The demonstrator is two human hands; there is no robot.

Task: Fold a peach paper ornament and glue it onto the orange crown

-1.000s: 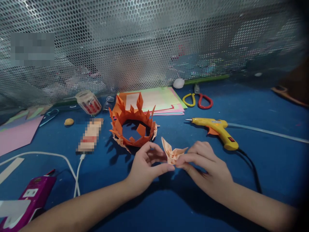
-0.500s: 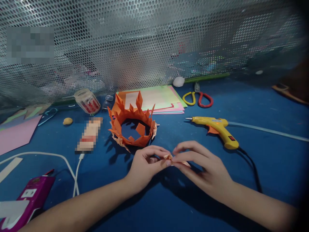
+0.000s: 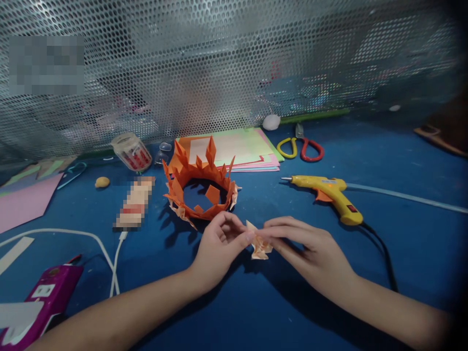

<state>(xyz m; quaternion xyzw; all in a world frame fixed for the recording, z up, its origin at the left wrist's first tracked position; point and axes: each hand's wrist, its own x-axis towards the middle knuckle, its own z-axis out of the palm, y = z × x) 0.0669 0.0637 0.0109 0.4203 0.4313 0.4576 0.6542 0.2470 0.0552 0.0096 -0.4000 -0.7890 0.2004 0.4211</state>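
Between my two hands is a small piece of folded peach-coloured paper [image 3: 261, 247], its creased points hanging below the fingertips. My left hand [image 3: 224, 246] pinches its left side between thumb and forefinger. On the other side, my right hand [image 3: 310, 248] closes its fingertips on the paper's right edge. Just beyond my left hand stands an orange paper crown [image 3: 207, 214] with tall folded spikes and some pale folded pieces on its outside. A yellow glue gun [image 3: 321, 184] lies to the right, past my right hand, a clear glue stick in its back.
Scissors [image 3: 312, 150] with yellow and red handles lie behind the glue gun. Coloured paper sheets [image 3: 241, 146] are stacked behind the crown. A clear jar [image 3: 132, 152], white cable [image 3: 98, 239] and purple power strip [image 3: 54, 287] are at left. Perforated metal mesh [image 3: 226, 58] borders the back.
The folded paper has been turned between my fingers, so more of its creased face shows below them. The crown and glue gun stay where they were.
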